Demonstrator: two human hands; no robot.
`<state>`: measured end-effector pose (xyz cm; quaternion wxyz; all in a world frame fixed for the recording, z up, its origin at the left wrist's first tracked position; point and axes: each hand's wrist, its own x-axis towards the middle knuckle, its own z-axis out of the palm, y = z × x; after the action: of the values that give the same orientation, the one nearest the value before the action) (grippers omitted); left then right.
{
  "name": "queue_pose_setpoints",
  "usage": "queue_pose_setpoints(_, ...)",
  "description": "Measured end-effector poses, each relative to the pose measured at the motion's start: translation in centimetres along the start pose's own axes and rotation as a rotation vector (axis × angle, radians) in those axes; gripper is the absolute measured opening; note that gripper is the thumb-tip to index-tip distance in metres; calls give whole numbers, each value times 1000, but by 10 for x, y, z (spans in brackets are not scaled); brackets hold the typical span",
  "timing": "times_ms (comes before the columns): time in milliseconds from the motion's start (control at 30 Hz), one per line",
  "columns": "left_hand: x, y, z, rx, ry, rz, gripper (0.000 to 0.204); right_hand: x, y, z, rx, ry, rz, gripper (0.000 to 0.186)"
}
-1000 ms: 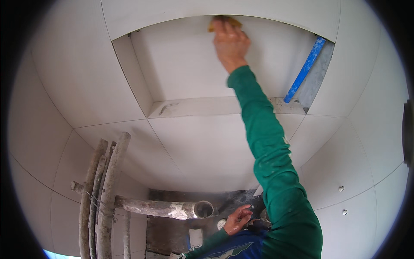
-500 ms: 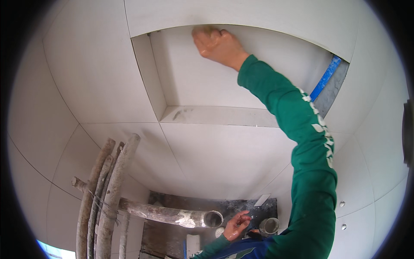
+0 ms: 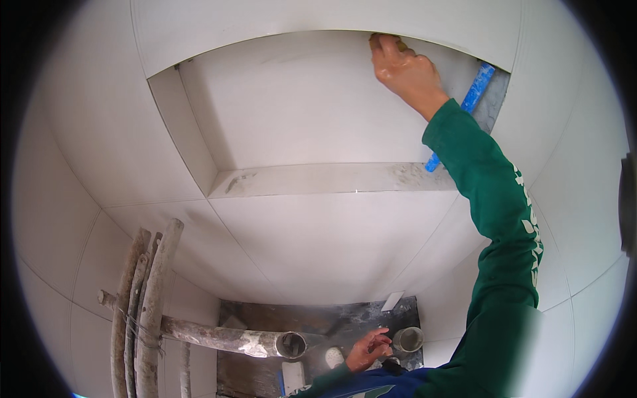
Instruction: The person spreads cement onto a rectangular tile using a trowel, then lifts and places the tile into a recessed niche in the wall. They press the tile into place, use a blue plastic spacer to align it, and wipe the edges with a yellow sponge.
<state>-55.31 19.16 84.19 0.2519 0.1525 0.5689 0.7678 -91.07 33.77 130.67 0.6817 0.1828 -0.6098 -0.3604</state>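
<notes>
My right hand (image 3: 413,74) reaches up into a recessed niche in the white-tiled wall, fingers closed at the niche's upper edge. Between the fingers shows a bit of a yellowish sponge (image 3: 401,44), mostly hidden by the hand. A speckled blue strip (image 3: 476,88) leans at the niche's right end, partly behind my wrist and sleeve. Grey smears mark the niche's bottom ledge (image 3: 298,179). Low down, my left hand (image 3: 367,350) is held in front of my body, its wet-looking fingers apart and holding nothing, near a round grey container (image 3: 408,339).
At the lower left stand several rough wooden poles (image 3: 162,292) tied with wire. A mortar-spattered tube (image 3: 225,337) juts rightward from them. On the dark, dirty floor (image 3: 252,308) below lie a white tile offcut (image 3: 393,300) and a pale block (image 3: 292,377).
My right hand has moved rightward along the niche's upper edge with the sponge. The view has shifted, and more of the blue strip shows. My left hand remains low and open.
</notes>
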Motion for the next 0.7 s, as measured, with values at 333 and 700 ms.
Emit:
queue_pose_setpoints(333, 18, -45, 4, 217, -81, -13, 49, -167, -42, -181, 1062, -95, 828, 56)
queue_pose_setpoints(700, 6, -224, 13, 722, -101, -330, 37, -639, -231, -544, 962, -729, 3356, 37)
